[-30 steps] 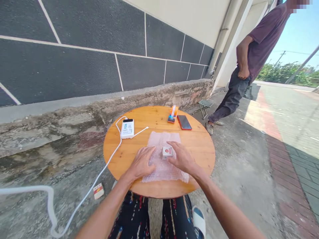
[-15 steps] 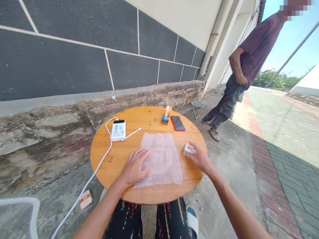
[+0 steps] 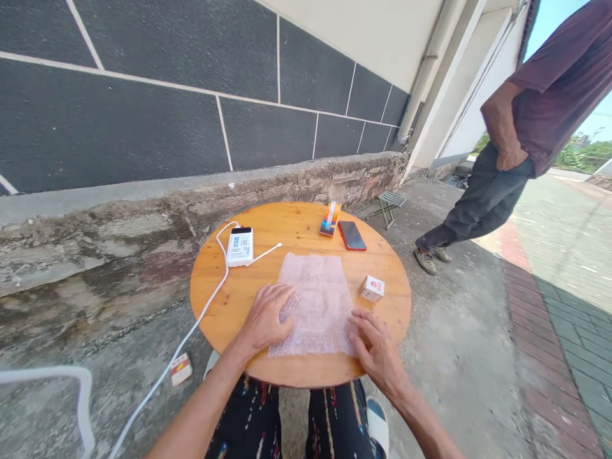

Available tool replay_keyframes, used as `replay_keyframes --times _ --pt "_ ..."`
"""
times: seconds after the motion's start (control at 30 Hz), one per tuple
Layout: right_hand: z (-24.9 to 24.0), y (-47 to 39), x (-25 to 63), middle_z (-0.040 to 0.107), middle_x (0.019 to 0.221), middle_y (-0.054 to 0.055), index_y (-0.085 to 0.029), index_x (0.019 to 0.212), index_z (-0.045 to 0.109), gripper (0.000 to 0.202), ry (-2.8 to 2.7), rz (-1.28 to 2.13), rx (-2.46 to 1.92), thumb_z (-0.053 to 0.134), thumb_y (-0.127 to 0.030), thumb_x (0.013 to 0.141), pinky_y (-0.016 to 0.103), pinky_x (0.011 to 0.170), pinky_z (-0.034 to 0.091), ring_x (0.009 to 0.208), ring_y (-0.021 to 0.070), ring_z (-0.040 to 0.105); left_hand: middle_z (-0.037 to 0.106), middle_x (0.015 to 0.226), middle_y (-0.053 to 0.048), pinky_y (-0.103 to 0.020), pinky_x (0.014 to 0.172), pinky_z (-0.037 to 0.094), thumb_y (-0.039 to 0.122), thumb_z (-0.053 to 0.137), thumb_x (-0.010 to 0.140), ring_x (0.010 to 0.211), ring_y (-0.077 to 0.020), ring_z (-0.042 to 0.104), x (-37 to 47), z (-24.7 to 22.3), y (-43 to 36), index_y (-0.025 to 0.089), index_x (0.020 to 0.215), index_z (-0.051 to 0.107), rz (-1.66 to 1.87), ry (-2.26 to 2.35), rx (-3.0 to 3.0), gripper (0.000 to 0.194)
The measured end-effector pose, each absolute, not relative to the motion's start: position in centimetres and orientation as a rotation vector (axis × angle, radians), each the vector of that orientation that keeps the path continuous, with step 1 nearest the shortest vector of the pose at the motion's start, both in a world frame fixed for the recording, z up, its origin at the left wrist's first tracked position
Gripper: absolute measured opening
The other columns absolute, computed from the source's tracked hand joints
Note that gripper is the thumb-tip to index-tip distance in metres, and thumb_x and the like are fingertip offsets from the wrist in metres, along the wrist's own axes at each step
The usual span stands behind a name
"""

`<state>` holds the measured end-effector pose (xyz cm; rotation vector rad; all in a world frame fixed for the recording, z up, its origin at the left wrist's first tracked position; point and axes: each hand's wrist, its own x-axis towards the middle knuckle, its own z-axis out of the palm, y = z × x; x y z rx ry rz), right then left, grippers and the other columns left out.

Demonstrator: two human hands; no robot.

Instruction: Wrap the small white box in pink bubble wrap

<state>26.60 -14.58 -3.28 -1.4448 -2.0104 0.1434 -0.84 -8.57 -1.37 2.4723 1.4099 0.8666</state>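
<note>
A sheet of pinkish bubble wrap point(image 3: 316, 306) lies flat on the round wooden table point(image 3: 224, 306). My left hand point(image 3: 270, 319) rests on its left edge, fingers stretched out and thumb apart. At the sheet's lower right edge is my right hand point(image 3: 375, 344), its fingers loosely bent and apart, holding nothing. A small white box with red print point(image 3: 372, 289) stands on the table just beyond my right hand, not touched by it.
A white power bank point(image 3: 240, 247) with a cable lies at the left. An orange tape dispenser point(image 3: 329, 218) and a red-edged phone point(image 3: 352, 235) are at the back. A folding stool point(image 3: 391, 203) and a standing person point(image 3: 521, 134) are beyond the table. A small carton point(image 3: 180, 370) lies on the ground.
My right hand has let go of the small white box and moved back toward the bubble wrap's edge. My left hand stays on the sheet. The person has come closer, and the view has shifted slightly.
</note>
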Motion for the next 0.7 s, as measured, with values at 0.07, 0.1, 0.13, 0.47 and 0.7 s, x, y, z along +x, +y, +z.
replay_keyframes --times 0.07,0.1,0.13,0.47,0.7 --pt "-3.6 -14.8 26.2 0.060 0.119 0.011 -0.021 0.106 0.062 0.023 -2.014 0.179 -1.463 0.047 -0.027 0.090 0.046 0.093 0.043 0.112 0.0264 0.054 0.057 0.128 -0.009 -0.045 0.109 0.030 0.018 0.052 0.066 0.123 -0.0264 0.047 -0.8 -1.4 -8.6 0.018 0.124 0.054 0.875 1.405 2.476 0.058" --pt "-3.7 -14.9 26.1 0.061 0.118 0.010 -0.021 0.105 0.062 0.022 -2.011 0.186 -1.466 0.047 -0.027 0.090 0.046 0.093 0.043 0.111 0.0263 0.054 0.057 0.127 -0.009 -0.045 0.109 0.030 0.018 0.052 0.066 0.122 -0.0263 0.047 -0.8 -1.4 -8.6 0.018 0.123 0.055 0.874 1.404 2.479 0.057" --pt "-3.6 -14.9 26.1 0.061 0.117 0.010 -0.021 0.104 0.063 0.022 -2.002 0.187 -1.465 0.046 -0.027 0.091 0.046 0.093 0.043 0.111 0.0263 0.055 0.057 0.127 -0.009 -0.045 0.109 0.031 0.018 0.052 0.066 0.122 -0.0261 0.047 -0.8 -1.4 -8.6 0.018 0.122 0.056 0.872 1.404 2.482 0.056" --pt "-3.9 -15.1 26.2 0.063 0.116 0.010 -0.023 0.106 0.062 0.026 -1.903 0.216 -1.422 0.040 -0.027 0.093 0.044 0.093 0.047 0.109 0.0248 0.057 0.058 0.126 -0.009 -0.047 0.106 0.034 0.019 0.053 0.067 0.121 -0.0276 0.048 -1.0 -1.5 -8.5 0.020 0.120 0.057 0.919 1.393 2.468 0.053" --pt "4.0 -10.4 30.5 0.067 0.110 0.009 -0.022 0.104 0.062 0.026 -1.654 0.062 -1.558 0.050 -0.037 0.088 0.044 0.091 0.046 0.104 0.0259 0.060 0.052 0.131 -0.010 -0.049 0.106 0.034 0.017 0.053 0.068 0.125 -0.0291 0.043 -1.2 -1.9 -8.5 0.019 0.124 0.053 1.001 1.414 2.448 0.056"
